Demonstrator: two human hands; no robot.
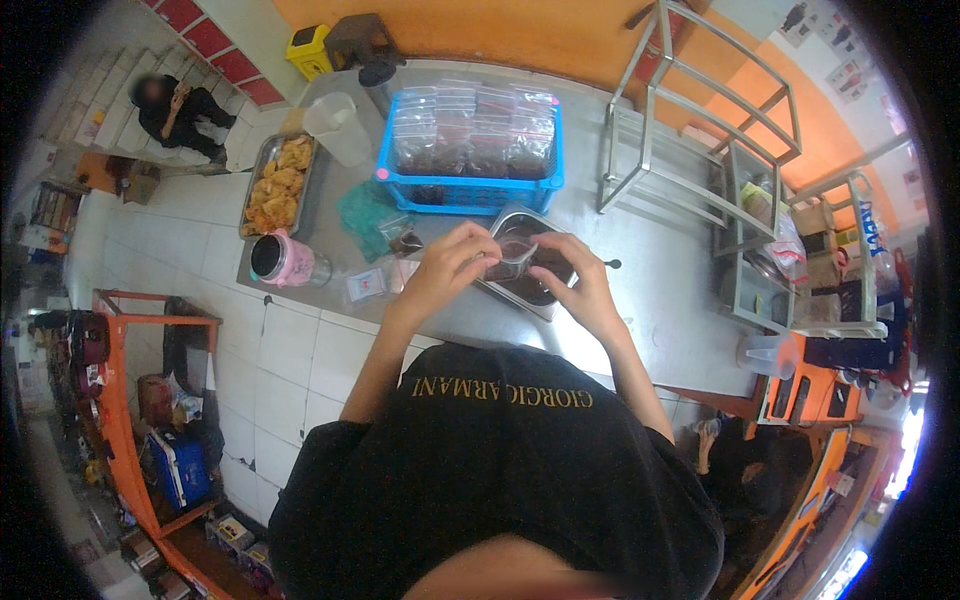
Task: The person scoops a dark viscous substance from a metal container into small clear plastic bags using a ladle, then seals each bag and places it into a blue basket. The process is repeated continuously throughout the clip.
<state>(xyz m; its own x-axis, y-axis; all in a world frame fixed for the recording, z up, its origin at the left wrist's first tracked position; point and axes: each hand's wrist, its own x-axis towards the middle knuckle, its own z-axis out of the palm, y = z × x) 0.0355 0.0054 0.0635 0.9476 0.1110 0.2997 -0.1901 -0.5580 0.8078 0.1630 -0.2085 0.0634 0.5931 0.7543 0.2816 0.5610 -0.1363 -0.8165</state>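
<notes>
My left hand (452, 268) and my right hand (578, 285) are closed by their fingertips on opposite sides of a small clear plastic bag (517, 250). The bag is over a rectangular metal pan (548, 312) with a dark brown mass in it. From the pan's right side sticks a dark handle end (613, 264). Just behind stands a blue plastic basket (470, 192), packed with several upright zip bags (472, 130) of dark brown contents. Left of my left hand lie another small clear bag (404, 240) with dark contents and a flat packet with a white label (366, 285).
On the metal table (665, 290) stand a pink jar with a black lid (283, 258), a tray of fried food (280, 185), a clear jug (338, 130) and a green plastic bag (365, 215). A metal frame rack (650, 150) rises at right. A person (175, 115) sits far left.
</notes>
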